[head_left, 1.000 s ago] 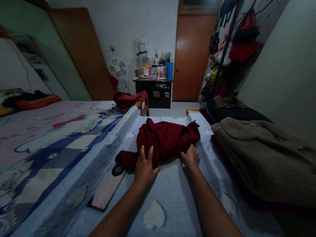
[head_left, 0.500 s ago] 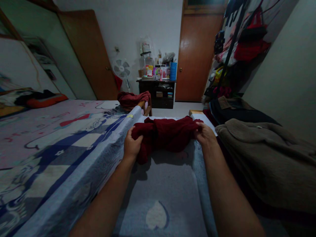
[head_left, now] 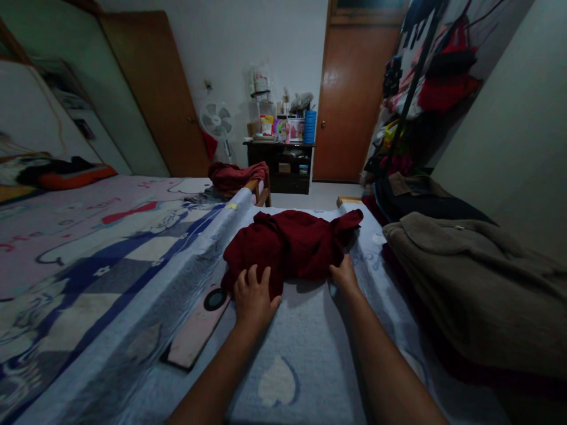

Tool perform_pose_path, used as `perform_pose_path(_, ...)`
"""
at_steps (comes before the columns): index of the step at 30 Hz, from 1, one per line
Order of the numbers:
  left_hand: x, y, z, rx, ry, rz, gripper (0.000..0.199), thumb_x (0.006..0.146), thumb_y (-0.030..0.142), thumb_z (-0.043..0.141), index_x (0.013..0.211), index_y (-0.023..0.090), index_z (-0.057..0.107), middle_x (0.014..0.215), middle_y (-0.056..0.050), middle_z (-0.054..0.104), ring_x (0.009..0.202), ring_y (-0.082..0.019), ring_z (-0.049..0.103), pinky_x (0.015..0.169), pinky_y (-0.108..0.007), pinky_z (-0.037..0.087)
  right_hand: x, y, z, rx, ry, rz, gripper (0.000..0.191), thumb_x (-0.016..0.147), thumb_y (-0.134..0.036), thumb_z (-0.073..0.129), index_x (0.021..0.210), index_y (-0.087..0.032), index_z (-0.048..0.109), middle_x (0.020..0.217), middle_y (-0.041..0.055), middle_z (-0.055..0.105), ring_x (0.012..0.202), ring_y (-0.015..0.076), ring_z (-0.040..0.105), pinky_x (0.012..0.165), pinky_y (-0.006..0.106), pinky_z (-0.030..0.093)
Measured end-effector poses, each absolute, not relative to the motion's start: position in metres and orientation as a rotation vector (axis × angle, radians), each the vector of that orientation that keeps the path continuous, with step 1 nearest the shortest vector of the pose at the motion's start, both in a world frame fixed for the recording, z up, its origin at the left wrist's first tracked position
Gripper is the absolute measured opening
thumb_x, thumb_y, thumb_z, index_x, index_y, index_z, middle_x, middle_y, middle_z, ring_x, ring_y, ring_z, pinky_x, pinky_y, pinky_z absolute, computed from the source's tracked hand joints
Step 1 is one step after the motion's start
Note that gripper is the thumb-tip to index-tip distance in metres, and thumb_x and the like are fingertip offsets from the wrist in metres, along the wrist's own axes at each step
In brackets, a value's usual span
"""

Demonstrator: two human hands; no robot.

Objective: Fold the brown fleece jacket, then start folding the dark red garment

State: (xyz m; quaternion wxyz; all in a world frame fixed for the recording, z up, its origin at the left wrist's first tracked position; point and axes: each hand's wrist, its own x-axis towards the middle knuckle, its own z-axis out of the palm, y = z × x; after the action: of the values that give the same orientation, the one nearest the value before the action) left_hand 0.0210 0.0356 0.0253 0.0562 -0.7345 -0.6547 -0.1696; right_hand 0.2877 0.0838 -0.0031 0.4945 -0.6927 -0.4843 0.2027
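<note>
A crumpled dark red garment [head_left: 301,242] lies bunched on the light blue bedding with pale heart shapes [head_left: 310,348]. My left hand [head_left: 254,295] rests on the lower left part of the cloth, fingers spread and holding nothing. At the lower right edge, my right hand [head_left: 345,276] has its thumb and fingers closed on the fabric. Just left of my left hand lies a flat pale pink item [head_left: 197,330] with a dark round ring near its far end. Part of it is covered by the garment.
Folded brown and dark clothes [head_left: 469,277] are piled on the right. A larger bed with a patterned sheet [head_left: 133,248] stretches along the left. Reddish cloth [head_left: 237,177] hangs over a wooden post. A fan [head_left: 217,121] and a black cabinet [head_left: 279,168] stand at the back.
The garment, held at both ends before, now lies spread lower on the bedding. Both hands have come nearer to me and closer together. The pink item has come into view.
</note>
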Motion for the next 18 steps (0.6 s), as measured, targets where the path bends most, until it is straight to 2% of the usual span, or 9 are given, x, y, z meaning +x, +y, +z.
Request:
perform_pose_path(1, 0.020, 0.036, 0.021, -2.226, -1.995, -0.509, 0.073, 0.072, 0.039, 0.072, 0.139, 0.027, 0.047, 0.149, -0.014, 0.031, 0.133, -0.041, 0.031, 0.104, -0.056, 0.035, 0.285, 0.083, 0.000, -1.682, -1.153, 0.516, 0.054, 0.061, -0.027, 0.054, 0.114, -0.016, 0.060, 0.100, 0.0093, 0.069, 0.094, 0.0282, 0.064, 0.082, 0.040, 0.051)
perform_pose_path(3, 0.014, 0.042, 0.015, -2.244, -2.034, -0.526, 0.070, 0.075, 0.028, 0.068, 0.141, 0.027, 0.045, 0.152, -0.014, 0.026, 0.132, -0.039, 0.037, 0.101, -0.052, 0.041, 0.282, 0.080, 0.012, -1.638, -1.086, 0.580, 0.049, 0.062, -0.027, 0.051, 0.109, -0.015, 0.062, 0.093, 0.0079, 0.070, 0.087, 0.0267, 0.064, 0.077, 0.037, 0.052)
perform_pose_path(5, 0.005, 0.049, 0.014, -2.304, -2.063, -0.597, 0.065, 0.076, 0.015, 0.058, 0.139, 0.025, 0.048, 0.150, -0.013, 0.031, 0.124, -0.032, 0.048, 0.097, -0.044, 0.046, 0.281, 0.074, 0.031, -1.542, -1.036, 0.614, 0.046, 0.063, -0.027, 0.050, 0.107, -0.015, 0.062, 0.089, 0.0060, 0.069, 0.082, 0.0245, 0.064, 0.072, 0.033, 0.052)
perform_pose_path(7, -0.005, 0.057, 0.018, -2.371, -2.053, -0.764, 0.060, 0.074, 0.008, 0.051, 0.132, 0.023, 0.055, 0.141, -0.011, 0.042, 0.117, -0.025, 0.056, 0.097, -0.037, 0.048, 0.281, 0.066, 0.054, -1.427, -1.014, 0.625, 0.048, 0.064, -0.027, 0.052, 0.109, -0.017, 0.060, 0.092, 0.0044, 0.070, 0.082, 0.0228, 0.064, 0.071, 0.031, 0.053)
perform_pose_path(9, -0.015, 0.063, 0.028, -2.389, -2.027, -1.026, 0.053, 0.073, 0.010, 0.050, 0.123, 0.022, 0.062, 0.126, -0.008, 0.053, 0.111, -0.022, 0.059, 0.099, -0.033, 0.048, 0.282, 0.058, 0.078, -1.327, -1.029, 0.690, 0.045, 0.065, -0.025, 0.053, 0.109, -0.019, 0.059, 0.095, 0.0036, 0.070, 0.084, 0.0219, 0.064, 0.074, 0.031, 0.053)
perform_pose_path(12, -0.029, 0.068, 0.046, -2.330, -1.993, -1.380, 0.043, 0.071, 0.017, 0.051, 0.110, 0.021, 0.068, 0.109, -0.005, 0.061, 0.106, -0.022, 0.061, 0.101, -0.034, 0.046, 0.284, 0.046, 0.111, -1.233, -1.007, 0.816, 0.040, 0.065, -0.024, 0.056, 0.104, -0.020, 0.058, 0.090, 0.0026, 0.071, 0.079, 0.0211, 0.065, 0.073, 0.032, 0.054)
perform_pose_path(18, -0.052, 0.073, 0.064, -2.249, -2.046, -1.819, 0.032, 0.076, 0.026, 0.050, 0.100, 0.019, 0.071, 0.104, -0.004, 0.069, 0.098, -0.022, 0.063, 0.097, -0.035, 0.047, 0.290, 0.018, 0.156, -1.122, -0.882, 1.047, 0.037, 0.064, -0.025, 0.067, 0.099, -0.021, 0.057, 0.083, -0.0005, 0.070, 0.074, 0.0196, 0.067, 0.071, 0.031, 0.054)
